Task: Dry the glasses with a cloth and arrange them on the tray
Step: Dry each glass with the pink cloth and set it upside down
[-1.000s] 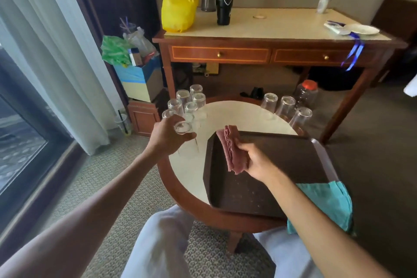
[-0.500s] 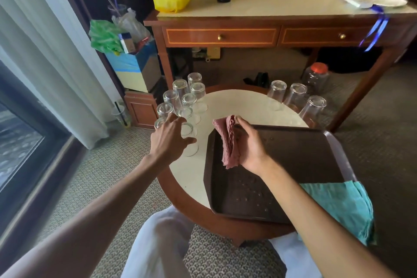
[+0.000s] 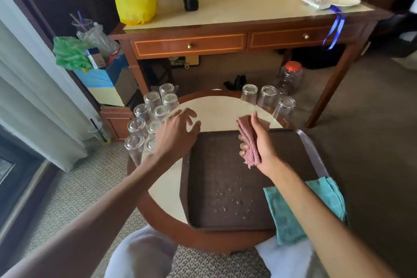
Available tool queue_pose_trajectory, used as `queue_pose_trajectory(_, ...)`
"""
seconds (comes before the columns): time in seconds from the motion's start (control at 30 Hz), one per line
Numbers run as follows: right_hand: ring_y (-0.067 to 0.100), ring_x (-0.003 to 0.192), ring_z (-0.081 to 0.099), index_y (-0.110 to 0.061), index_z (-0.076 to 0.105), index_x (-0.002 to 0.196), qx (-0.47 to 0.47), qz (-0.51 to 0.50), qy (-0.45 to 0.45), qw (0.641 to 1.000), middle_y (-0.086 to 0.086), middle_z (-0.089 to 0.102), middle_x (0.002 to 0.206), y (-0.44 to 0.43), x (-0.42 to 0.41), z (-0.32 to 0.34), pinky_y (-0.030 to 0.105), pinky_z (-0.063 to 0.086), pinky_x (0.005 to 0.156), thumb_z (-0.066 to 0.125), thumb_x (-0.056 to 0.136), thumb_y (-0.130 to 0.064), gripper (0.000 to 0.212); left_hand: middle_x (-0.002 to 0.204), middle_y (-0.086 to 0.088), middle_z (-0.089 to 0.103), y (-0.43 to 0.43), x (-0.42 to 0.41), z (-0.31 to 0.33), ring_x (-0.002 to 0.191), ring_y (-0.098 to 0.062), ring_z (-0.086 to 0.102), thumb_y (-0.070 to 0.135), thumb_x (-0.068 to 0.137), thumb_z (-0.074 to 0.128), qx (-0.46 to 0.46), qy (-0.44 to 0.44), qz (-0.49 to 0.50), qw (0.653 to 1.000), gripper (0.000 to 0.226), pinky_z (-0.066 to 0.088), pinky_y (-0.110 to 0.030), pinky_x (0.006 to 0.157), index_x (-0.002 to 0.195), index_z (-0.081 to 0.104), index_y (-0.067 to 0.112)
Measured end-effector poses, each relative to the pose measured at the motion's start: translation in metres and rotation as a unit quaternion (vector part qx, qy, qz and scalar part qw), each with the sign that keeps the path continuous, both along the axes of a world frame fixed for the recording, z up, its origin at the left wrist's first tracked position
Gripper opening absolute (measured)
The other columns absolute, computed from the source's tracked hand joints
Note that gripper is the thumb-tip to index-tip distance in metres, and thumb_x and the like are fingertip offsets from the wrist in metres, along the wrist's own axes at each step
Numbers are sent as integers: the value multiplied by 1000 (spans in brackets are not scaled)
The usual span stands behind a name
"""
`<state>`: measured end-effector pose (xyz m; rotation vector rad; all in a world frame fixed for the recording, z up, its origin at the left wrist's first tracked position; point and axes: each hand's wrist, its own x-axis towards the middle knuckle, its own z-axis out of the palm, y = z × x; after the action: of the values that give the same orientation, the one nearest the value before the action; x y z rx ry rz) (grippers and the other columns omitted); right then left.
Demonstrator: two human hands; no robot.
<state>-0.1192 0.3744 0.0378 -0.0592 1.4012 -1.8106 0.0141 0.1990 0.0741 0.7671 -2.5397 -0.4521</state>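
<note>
Left hand [image 3: 174, 136] lifted off glasses [image 3: 142, 111], partly hiding 2; right hand [image 3: 262, 145] grips cloth [image 3: 247, 135].

L hand [image 3: 178, 135] let go, lifted off glasses [image 3: 142, 112].

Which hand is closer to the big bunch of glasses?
Left. The left hand is right at the bunch of glasses; the right hand holds the pink cloth over the tray, farther off.

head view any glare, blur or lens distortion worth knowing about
Head view: daylight from the left glints off droplets on the tray; the wide-angle lens makes the curtain and desk legs lean; the top right corner past the plate is smeared; the glasses look sharp.
</note>
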Motion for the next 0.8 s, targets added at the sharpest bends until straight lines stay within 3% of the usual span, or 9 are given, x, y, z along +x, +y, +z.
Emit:
queue_pose_trajectory(0.1,14,47,51,-13,68,92,69,-122,43,989,4,57,63,30,-40,0,29,41,49,49,91,-72,61,101,9,70,25,-55,-2,94,-14,64,42,97,64,49,-16,-62,997,23,48,-30,71,114,66,27)
queue_pose_trajectory(0.17,18,60,61,-15,69,108,99,-208,47,972,8,67,78,49,-69,1,33,48,56,47,89,-75,67,101,9,69,44,-96,-6,93,-13,61,47,95,67,79,-36,-101,991,29,42,-29,71,114,65,26)
queue_pose_trajectory(0.3,30,107,62,-14,55,135,167,-316,53,932,8,63,122,82,-114,14,46,52,95,38,98,-67,67,109,6,64,77,-172,-12,96,-12,56,52,88,75,129,-61,-158,977,48,40,-28,76,123,63,21)
queue_pose_trajectory(0.37,35,119,57,-15,47,143,175,-330,69,925,10,56,137,91,-129,15,44,49,97,35,101,-62,64,119,3,66,90,-202,-22,104,-16,59,48,86,79,165,-68,-179,968,54,40,-27,81,127,60,18)
queue_pose_trajectory(0.5,35,128,52,-15,34,152,203,-318,120,918,13,47,150,97,-146,11,38,45,87,29,107,-50,58,134,-7,61,110,-247,-50,120,-27,59,50,82,82,227,-86,-145,959,75,47,-35,93,140,49,15)
queue_pose_trajectory(0.57,34,136,46,-17,31,155,194,-319,133,918,12,41,155,96,-151,5,42,42,100,31,107,-49,57,142,-8,56,119,-261,-60,127,-30,56,46,83,82,253,-83,-124,956,81,46,-39,100,147,40,19)
queue_pose_trajectory(0.63,33,142,39,-19,27,156,193,-310,130,922,11,36,159,98,-152,-3,45,31,114,32,106,-50,59,139,-8,58,128,-272,-70,124,-32,57,46,86,79,274,-65,-98,954,76,50,-41,100,146,40,21)
queue_pose_trajectory(0.8,31,142,38,-19,37,152,171,-307,101,931,8,41,156,107,-152,-15,44,28,116,38,106,-48,55,131,-8,64,135,-283,-78,117,-33,62,55,88,74,245,-49,-47,967,69,49,-40,89,142,46,21)
